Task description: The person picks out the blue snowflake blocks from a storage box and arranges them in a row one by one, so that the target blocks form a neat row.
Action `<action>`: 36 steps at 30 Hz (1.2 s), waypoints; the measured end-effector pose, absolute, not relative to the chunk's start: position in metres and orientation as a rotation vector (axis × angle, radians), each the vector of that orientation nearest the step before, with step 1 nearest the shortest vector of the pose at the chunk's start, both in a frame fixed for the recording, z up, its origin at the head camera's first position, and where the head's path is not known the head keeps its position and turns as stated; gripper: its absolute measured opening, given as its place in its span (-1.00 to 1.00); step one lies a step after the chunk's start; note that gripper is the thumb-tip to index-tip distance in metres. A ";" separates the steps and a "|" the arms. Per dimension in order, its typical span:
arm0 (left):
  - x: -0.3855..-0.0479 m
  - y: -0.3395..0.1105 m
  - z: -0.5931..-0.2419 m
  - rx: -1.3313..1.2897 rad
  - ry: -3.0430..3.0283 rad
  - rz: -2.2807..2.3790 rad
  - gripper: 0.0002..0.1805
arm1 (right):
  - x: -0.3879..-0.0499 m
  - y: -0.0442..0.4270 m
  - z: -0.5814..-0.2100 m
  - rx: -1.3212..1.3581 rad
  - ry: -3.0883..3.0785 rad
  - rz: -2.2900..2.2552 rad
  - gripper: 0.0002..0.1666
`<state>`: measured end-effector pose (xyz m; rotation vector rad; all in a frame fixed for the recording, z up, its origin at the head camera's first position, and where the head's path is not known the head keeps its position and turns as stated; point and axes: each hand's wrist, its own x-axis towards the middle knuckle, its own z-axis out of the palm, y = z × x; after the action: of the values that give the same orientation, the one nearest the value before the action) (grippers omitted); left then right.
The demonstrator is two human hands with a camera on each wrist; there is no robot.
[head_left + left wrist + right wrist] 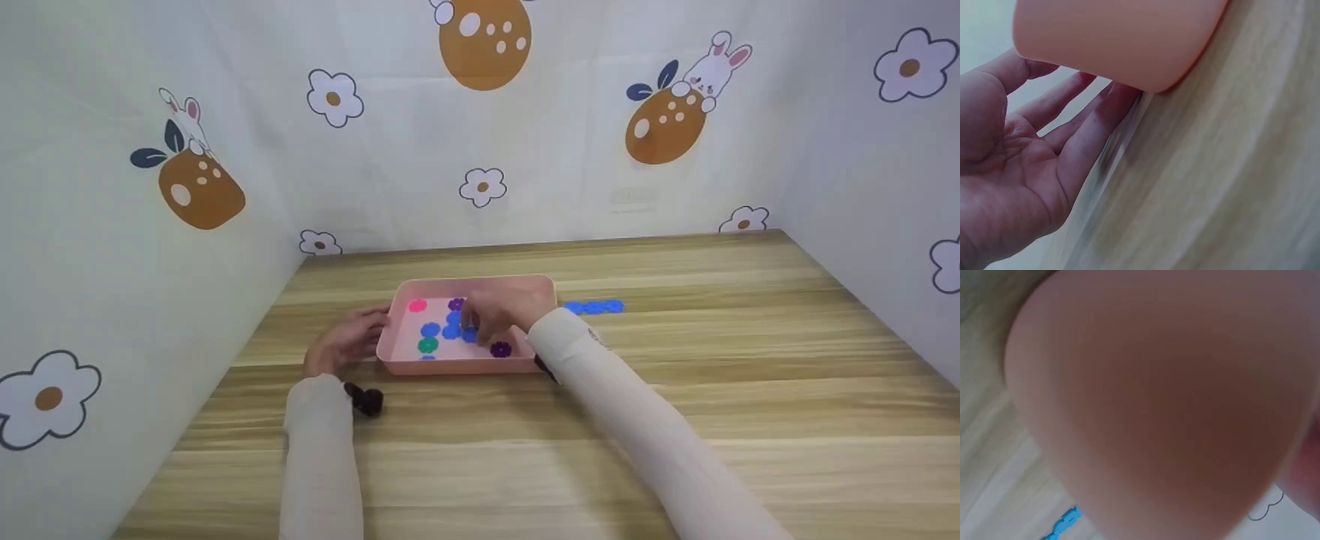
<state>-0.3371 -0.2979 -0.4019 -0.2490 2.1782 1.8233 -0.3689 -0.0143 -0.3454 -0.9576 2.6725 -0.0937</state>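
Note:
A pink tray [457, 366] on the table holds several flower-shaped plastic discs, among them a green disc [427, 345], a pink disc [417, 305], a purple disc [501, 349] and a blue disc [430, 330]. My left hand [349, 337] rests at the tray's left end; in the left wrist view its fairly straight fingers reach the tray wall [1112, 39]. Inside the tray, my right hand [504, 311] points bent fingers down at the blue discs in the middle. Its fingertips are partly hidden, so a pinch cannot be made out. The tray wall fills most of the right wrist view.
To the right of the tray lies a row of blue discs [594, 307], seemingly joined, on the wooden table [675, 375]. A patterned cloth [570, 150] stands along the back and both sides. Black straps show at the wrists.

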 end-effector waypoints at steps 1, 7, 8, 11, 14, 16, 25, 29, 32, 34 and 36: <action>-0.337 -0.298 -0.402 -0.240 2.180 1.818 -0.38 | -0.369 -0.014 -0.345 -0.960 2.673 -0.087 -0.54; -0.335 -0.298 -0.403 -0.238 2.188 1.821 -0.38 | -0.372 -0.015 -0.349 -0.947 2.643 -0.194 -0.60; -0.335 -0.298 -0.403 -0.247 2.185 1.827 -0.38 | -0.372 -0.015 -0.349 -0.943 2.643 -0.194 -0.60; -0.336 -0.298 -0.402 -0.272 2.178 1.830 -0.38 | -0.372 -0.013 -0.348 -0.903 2.668 -0.163 -0.61; -0.338 -0.297 -0.401 -0.284 2.184 1.818 -0.37 | -0.370 -0.012 -0.346 -0.830 2.706 -0.130 -0.66; -0.338 -0.296 -0.400 -0.287 2.194 1.808 -0.37 | -0.369 -0.012 -0.344 -0.800 2.716 -0.123 -0.71; -0.336 -0.297 -0.400 -0.242 2.220 1.795 -0.37 | -0.367 -0.015 -0.347 -0.854 2.740 -0.088 -0.79; -0.335 -0.297 -0.402 -0.212 2.180 1.843 -0.36 | -0.369 -0.015 -0.353 -0.927 2.717 -0.162 -0.78; -0.335 -0.297 -0.403 -0.205 2.175 1.858 -0.37 | -0.370 -0.015 -0.356 -0.968 2.686 -0.215 -0.75; -0.335 -0.297 -0.402 -0.212 2.186 1.850 -0.37 | -0.371 -0.014 -0.356 -0.974 2.686 -0.216 -0.73; -0.335 -0.297 -0.402 -0.226 2.193 1.842 -0.38 | -0.372 -0.014 -0.356 -0.963 2.687 -0.216 -0.73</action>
<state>-0.3354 -0.2973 -0.4015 -0.2265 2.1927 1.8423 -0.3717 -0.0140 -0.3556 -0.9633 2.6871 -0.2157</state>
